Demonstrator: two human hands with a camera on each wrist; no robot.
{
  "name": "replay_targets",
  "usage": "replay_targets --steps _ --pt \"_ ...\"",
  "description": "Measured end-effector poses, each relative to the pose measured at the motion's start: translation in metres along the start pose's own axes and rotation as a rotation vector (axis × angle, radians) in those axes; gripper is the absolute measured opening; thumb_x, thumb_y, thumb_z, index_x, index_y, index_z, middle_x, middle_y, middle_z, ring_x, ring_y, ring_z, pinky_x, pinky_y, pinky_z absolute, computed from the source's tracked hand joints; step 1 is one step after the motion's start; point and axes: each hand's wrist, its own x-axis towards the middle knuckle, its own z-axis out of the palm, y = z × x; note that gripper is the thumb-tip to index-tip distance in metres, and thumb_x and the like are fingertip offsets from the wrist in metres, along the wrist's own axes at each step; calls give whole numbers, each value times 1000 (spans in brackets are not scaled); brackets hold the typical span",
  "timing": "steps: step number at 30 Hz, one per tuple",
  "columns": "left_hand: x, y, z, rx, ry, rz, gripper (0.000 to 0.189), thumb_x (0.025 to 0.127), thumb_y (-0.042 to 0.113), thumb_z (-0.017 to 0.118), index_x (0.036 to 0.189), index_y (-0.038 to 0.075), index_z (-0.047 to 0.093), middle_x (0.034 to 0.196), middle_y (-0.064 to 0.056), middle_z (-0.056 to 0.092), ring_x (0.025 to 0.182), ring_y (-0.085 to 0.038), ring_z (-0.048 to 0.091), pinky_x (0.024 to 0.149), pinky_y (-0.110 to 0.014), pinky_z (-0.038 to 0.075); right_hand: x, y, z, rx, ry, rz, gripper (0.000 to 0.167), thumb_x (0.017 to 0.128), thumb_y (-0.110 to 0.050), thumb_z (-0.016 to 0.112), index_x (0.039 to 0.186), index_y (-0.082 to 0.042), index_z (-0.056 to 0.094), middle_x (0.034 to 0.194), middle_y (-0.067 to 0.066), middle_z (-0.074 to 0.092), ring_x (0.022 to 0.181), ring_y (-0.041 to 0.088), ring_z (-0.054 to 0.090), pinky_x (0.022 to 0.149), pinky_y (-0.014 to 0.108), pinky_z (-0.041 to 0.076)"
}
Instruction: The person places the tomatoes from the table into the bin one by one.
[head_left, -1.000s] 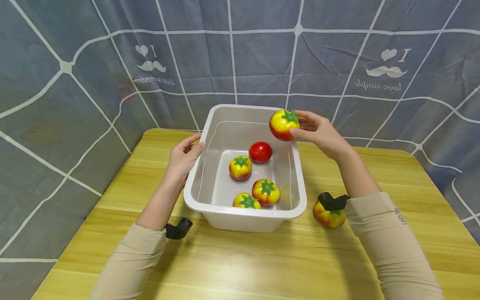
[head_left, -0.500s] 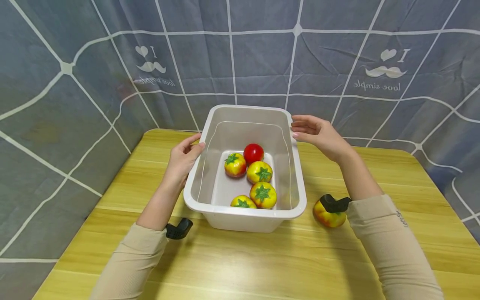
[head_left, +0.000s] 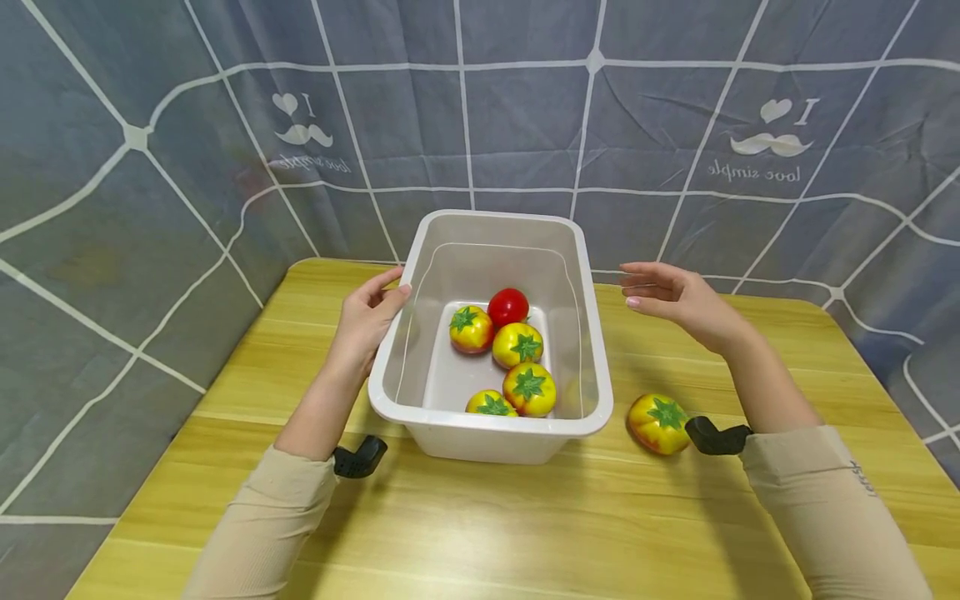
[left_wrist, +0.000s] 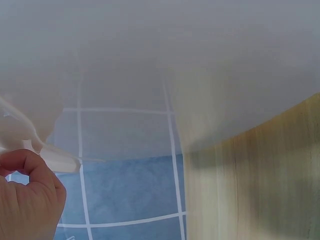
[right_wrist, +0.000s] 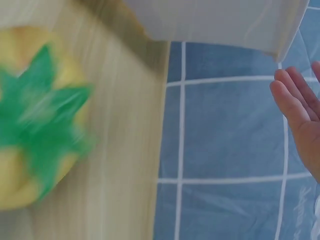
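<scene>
A light grey plastic basin (head_left: 491,427) stands mid-table, its left rim gripped by my left hand (head_left: 367,321), thumb over the edge. Inside it lie several yellow-and-red toy tomatoes with green leaf tops, one of them the tomato (head_left: 517,345) in the middle, along with a plain red one (head_left: 507,307). To the right of the basin my right hand (head_left: 686,302) is in the air, fingers relaxed and holding nothing. Another yellow-red tomato (head_left: 657,424) sits on the table below that hand; the right wrist view shows this tomato (right_wrist: 35,120) large and blurred.
The wooden table (head_left: 480,533) has rounded back corners. A blue-grey curtain (head_left: 525,125) with white grid lines hangs behind and to the left. Each wrist bears a black camera mount, the right mount (head_left: 717,436) close beside the loose tomato.
My right hand let a yellow-red tomato drop into the basin, where the others shifted, then moved right, away from the rim. My left hand stays on the rim.
</scene>
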Motion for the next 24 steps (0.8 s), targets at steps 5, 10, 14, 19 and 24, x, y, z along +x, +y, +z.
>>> replay_targets --steps 5,10,14,19,24 --pt "0 0 1 4 0 -1 45 93 16 58 135 3 48 87 -3 50 72 -8 53 62 -16 50 -20 18 -4 -6 0 17 52 91 -14 60 138 -2 40 128 6 53 111 7 53 87 18 46" --pt "-1 0 1 -5 -4 -14 46 93 17 58 135 4 48 88 -3 49 73 -8 52 63 -17 49 -37 36 -4 -32 -28 21 53 92 -16 60 139 -2 39 127 4 53 114 10 52 86 18 47" --pt "-1 0 0 -9 3 -18 45 93 16 58 135 4 48 88 -3 49 73 -8 52 63 -16 49 -49 50 0 -34 -27 31 53 92 -15 60 139 -1 39 126 5 53 113 9 53 86 18 47" --pt "-1 -1 0 -2 15 -20 45 93 16 57 135 4 48 89 -2 49 73 -8 52 62 -16 49 -63 67 5 -6 -37 55 53 92 -14 59 140 -3 38 126 1 53 113 7 52 86 18 46" --pt "-1 -1 2 5 14 -14 44 93 16 57 135 4 49 88 -2 49 73 -9 52 63 -16 49 -78 81 8 12 -63 60 54 91 -11 60 140 -3 37 132 10 50 114 3 50 85 19 47"
